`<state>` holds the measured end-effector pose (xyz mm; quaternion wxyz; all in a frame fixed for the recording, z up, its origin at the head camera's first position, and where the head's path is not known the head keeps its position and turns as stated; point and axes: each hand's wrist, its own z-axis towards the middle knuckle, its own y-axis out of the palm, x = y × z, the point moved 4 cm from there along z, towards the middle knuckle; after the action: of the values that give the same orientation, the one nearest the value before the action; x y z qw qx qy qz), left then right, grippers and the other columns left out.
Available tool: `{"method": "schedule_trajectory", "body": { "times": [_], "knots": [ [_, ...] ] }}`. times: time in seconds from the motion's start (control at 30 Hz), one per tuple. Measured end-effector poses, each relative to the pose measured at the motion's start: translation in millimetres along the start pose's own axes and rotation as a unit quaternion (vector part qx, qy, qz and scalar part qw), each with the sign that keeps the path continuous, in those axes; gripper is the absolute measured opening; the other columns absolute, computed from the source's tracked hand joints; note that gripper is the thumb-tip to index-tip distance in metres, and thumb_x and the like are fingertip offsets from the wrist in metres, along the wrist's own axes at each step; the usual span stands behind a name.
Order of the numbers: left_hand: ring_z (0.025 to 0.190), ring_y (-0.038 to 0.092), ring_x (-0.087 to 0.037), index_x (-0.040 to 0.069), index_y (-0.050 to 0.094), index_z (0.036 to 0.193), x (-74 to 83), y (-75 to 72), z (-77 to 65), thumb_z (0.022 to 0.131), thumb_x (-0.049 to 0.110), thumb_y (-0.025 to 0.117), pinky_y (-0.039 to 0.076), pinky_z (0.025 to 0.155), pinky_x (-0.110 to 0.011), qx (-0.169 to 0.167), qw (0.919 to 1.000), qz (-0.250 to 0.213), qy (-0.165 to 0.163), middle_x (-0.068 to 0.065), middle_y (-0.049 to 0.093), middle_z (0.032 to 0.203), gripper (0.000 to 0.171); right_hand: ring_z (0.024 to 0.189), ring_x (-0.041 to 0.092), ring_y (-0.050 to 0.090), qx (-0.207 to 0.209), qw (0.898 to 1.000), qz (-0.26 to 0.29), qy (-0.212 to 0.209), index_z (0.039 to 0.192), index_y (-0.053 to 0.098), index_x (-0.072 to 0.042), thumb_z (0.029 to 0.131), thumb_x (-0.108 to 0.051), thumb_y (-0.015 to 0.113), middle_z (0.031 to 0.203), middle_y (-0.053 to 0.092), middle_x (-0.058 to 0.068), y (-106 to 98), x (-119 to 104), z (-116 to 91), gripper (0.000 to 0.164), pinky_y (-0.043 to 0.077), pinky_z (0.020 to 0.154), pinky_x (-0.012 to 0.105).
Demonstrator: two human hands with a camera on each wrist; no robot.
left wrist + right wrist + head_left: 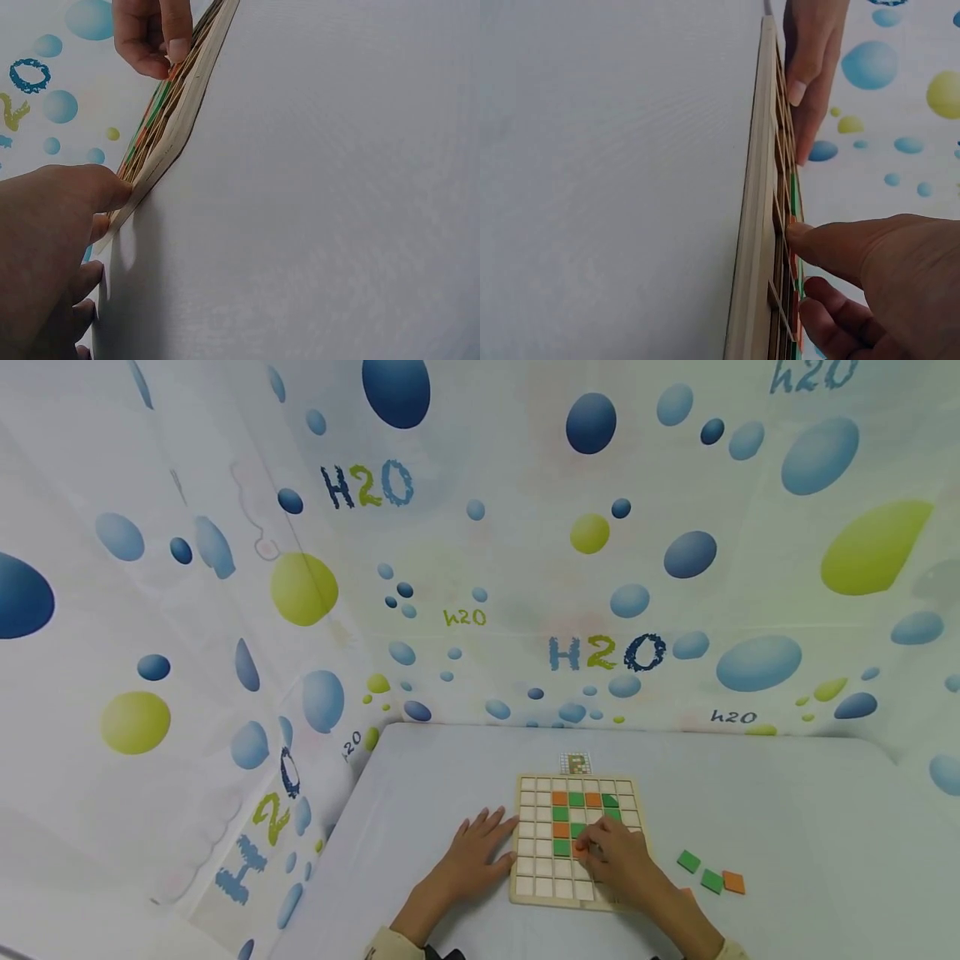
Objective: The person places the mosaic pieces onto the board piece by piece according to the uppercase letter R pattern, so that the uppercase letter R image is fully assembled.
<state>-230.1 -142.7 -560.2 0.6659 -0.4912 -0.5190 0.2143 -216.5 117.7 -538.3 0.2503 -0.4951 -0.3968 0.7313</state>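
A wooden grid board [533,887] lies on the table with orange and green square tiles in several of its cells. My right hand [621,860] is over the board and pinches an orange tile [577,852] at a cell in the lower middle of the grid. The right wrist view has the thumb [802,236] against the board's tiled face, with curled fingers beside it. My left hand [474,853] lies flat and spread on the table, its thumb and fingertips at the board's left edge. Part of the pattern is hidden under the right hand.
Loose green tiles [711,882] and an orange tile [734,882] lie right of the board; another orange piece [687,893] shows partly behind the right forearm. A small printed pattern card [576,763] is at the board's far edge. Patterned curtains [510,568] stand behind and left of the white table [795,810].
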Motion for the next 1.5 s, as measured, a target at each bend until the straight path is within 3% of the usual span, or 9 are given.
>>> {"method": "schedule_trajectory", "body": {
  "times": [0.17, 0.3, 0.57, 0.8, 1.03, 1.17, 1.33, 1.5],
  "knots": [
    [0.16, 0.028, -0.038, 0.023, 0.045, 0.162, 1.3, 0.4, 0.3, 0.107, 0.043, 0.054, 0.021, 0.127, -0.065, -0.002, 1.0, -0.001, 0.001, -0.008, 0.037, 0.171, 0.059, 0.097, 0.013, 0.059, -0.012, 0.999, -0.009, 0.044, 0.096, 0.072, -0.028, 0.09, -0.02, 0.085, 0.103, 0.062, -0.01, -10, 5, -9, 0.016, 0.042, 0.077, 0.033],
    [0.159, 0.028, -0.039, 0.023, 0.045, 0.162, 2.0, -0.4, 0.0, 0.107, 0.042, 0.055, 0.021, 0.127, -0.066, -0.004, 1.0, -0.001, 0.004, -0.009, 0.037, 0.171, 0.059, 0.103, 0.017, 0.061, -0.023, 0.996, -0.009, 0.089, 0.104, 0.074, -0.025, 0.09, -0.022, 0.084, 0.107, 0.062, -0.008, -24, 24, -20, 0.017, 0.044, 0.078, 0.038],
    [0.16, 0.028, -0.038, 0.023, 0.044, 0.162, -1.9, 0.5, 0.5, 0.107, 0.043, 0.053, 0.021, 0.127, -0.066, -0.001, 1.0, 0.004, 0.003, -0.009, 0.036, 0.171, 0.06, 0.104, 0.026, 0.066, -0.031, 0.991, -0.016, 0.13, 0.129, 0.065, -0.006, 0.093, -0.023, 0.081, 0.117, 0.065, 0.009, -71, 75, -47, 0.043, 0.055, 0.089, 0.056],
    [0.159, 0.028, -0.039, 0.022, 0.045, 0.162, -2.8, -0.2, -0.6, 0.107, 0.043, 0.054, 0.02, 0.127, -0.066, 0.001, 1.0, -0.004, 0.002, -0.009, 0.036, 0.171, 0.06, 0.106, 0.033, 0.062, -0.068, 0.985, 0.002, 0.156, 0.12, 0.061, -0.002, 0.088, -0.012, 0.081, 0.115, 0.059, 0.018, -104, 112, -73, 0.038, 0.057, 0.086, 0.051],
    [0.158, 0.029, -0.041, 0.021, 0.045, 0.162, 0.0, 0.4, -0.1, 0.107, 0.041, 0.054, 0.021, 0.125, -0.069, 0.007, 0.9999, -0.003, 0.011, -0.011, 0.037, 0.17, 0.059, 0.095, 0.022, 0.059, -0.094, 0.981, -0.005, 0.171, 0.111, 0.065, -0.003, 0.09, -0.005, 0.077, 0.104, 0.06, 0.008, -109, 138, -79, 0.024, 0.055, 0.082, 0.043],
    [0.158, 0.03, -0.04, 0.022, 0.045, 0.162, 0.0, 0.7, 0.4, 0.107, 0.041, 0.055, 0.022, 0.125, -0.068, 0.009, 0.9999, 0.003, 0.01, -0.01, 0.038, 0.17, 0.059, 0.092, 0.023, 0.059, -0.066, 0.982, -0.015, 0.175, 0.113, 0.066, 0.002, 0.092, -0.002, 0.073, 0.101, 0.06, 0.011, -110, 147, -77, 0.022, 0.055, 0.079, 0.042],
    [0.159, 0.029, -0.039, 0.023, 0.044, 0.162, -0.6, 2.3, 0.7, 0.107, 0.042, 0.054, 0.021, 0.126, -0.067, 0.003, 1.0, 0.0, 0.006, -0.009, 0.036, 0.171, 0.059, 0.097, 0.033, 0.064, -0.037, 0.982, -0.009, 0.183, 0.116, 0.063, 0.007, 0.095, -0.003, 0.07, 0.107, 0.061, 0.02, -111, 157, -74, 0.024, 0.057, 0.085, 0.054],
    [0.159, 0.029, -0.04, 0.022, 0.045, 0.162, -0.5, 1.3, 0.2, 0.107, 0.042, 0.054, 0.021, 0.126, -0.068, 0.004, 1.0, -0.001, 0.008, -0.01, 0.037, 0.17, 0.059, 0.097, 0.029, 0.061, -0.028, 0.983, -0.011, 0.181, 0.12, 0.065, 0.004, 0.099, -0.006, 0.068, 0.109, 0.061, 0.019, -104, 164, -63, 0.024, 0.056, 0.084, 0.049]
  ]
}}
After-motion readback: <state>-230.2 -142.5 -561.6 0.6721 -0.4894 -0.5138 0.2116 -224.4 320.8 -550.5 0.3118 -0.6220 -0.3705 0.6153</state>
